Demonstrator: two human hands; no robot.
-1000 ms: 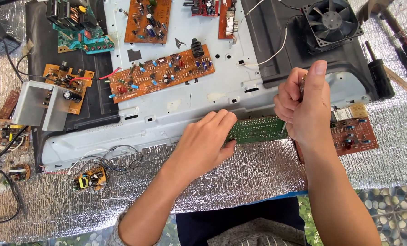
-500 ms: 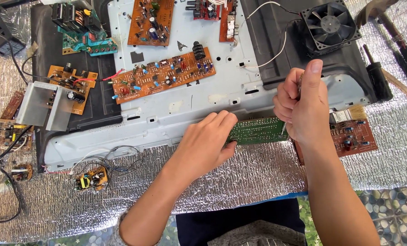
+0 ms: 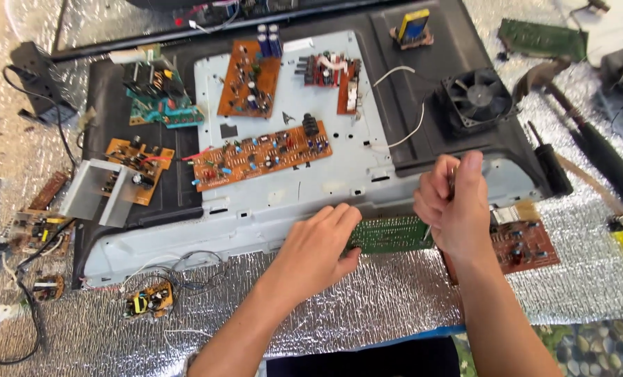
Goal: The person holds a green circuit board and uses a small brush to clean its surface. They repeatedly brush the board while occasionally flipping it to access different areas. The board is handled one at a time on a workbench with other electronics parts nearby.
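Left hand (image 3: 318, 248), fingers spread flat, presses the green circuit board (image 3: 389, 234) at the near edge of the grey metal chassis (image 3: 290, 202). Right hand (image 3: 454, 206), fingers closed around a screwdriver (image 3: 451, 174), holds its tip on the board's right end.

Bare foil mat (image 3: 367, 307) between the forearms; circuit boards (image 3: 259, 159) crowding the chassis beyond.

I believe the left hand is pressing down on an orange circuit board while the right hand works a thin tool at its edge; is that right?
Not quite: in the head view the board under the left hand is green, not orange. The right hand does work a thin tool at its edge.
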